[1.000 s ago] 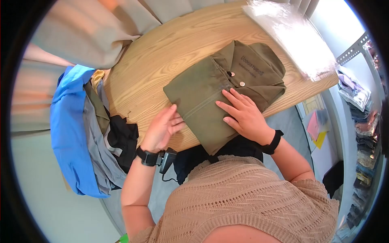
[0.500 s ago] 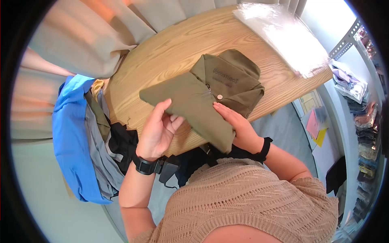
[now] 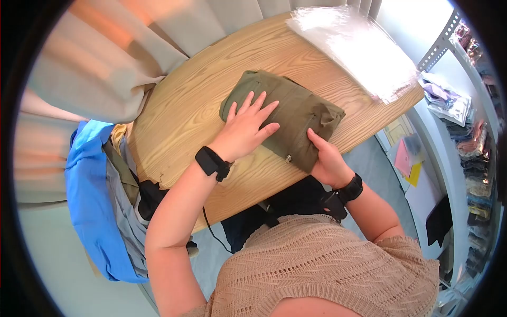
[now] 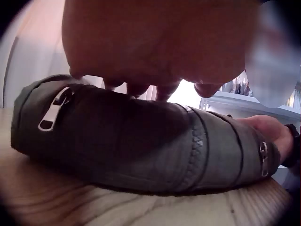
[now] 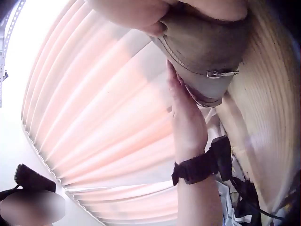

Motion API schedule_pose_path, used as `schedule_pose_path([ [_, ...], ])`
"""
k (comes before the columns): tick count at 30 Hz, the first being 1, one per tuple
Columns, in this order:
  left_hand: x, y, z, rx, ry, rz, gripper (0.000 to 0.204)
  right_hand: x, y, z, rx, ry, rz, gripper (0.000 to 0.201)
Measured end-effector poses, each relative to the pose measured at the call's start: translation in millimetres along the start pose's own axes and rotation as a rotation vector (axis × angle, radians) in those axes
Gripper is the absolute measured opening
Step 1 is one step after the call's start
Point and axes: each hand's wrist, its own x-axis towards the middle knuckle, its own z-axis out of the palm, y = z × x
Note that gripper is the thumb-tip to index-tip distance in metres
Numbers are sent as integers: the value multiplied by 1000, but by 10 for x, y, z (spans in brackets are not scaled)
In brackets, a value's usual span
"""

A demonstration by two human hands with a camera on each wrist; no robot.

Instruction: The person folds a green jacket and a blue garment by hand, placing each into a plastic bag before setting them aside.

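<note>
An olive-green garment [image 3: 298, 113], a zipped jacket by its look, lies folded into a compact bundle on the wooden table. My left hand [image 3: 244, 129] rests on its left part with the fingers spread. At the near right end, my right hand [image 3: 331, 162] grips the bundle, thumb on top and the other fingers hidden beneath. The left wrist view shows the bundle's thick folded edge, with a metal zipper pull [image 4: 51, 115] toward one end and the left hand above. Another pull [image 5: 221, 74] shows in the right wrist view.
A stack of clear plastic bags [image 3: 364, 53] lies at the table's far right. Blue, grey, olive and black clothes [image 3: 95, 206] hang in a heap at the left. Curtains [image 3: 105, 58] border the far side, and shelves with packaged items [image 3: 478, 179] stand at the right.
The garment has been folded over into a smaller bundle, covering its printed lettering. My left hand has gone from its near edge onto its top; the right hand now holds the right end.
</note>
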Motion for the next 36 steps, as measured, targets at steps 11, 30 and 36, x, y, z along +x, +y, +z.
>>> schedule_pose_path([
  [11, 342, -202, 148, -48, -262, -126, 65, -41, -90, 68, -51, 76, 94, 39],
  [30, -418, -405, 113, -476, 462, -405, 54, -271, -68, -123, -2133, 132, -713, 45],
  [36, -301, -336, 5, -1505, 8, -579, 44, -270, -69, -110, -2154, 135, -739, 46],
])
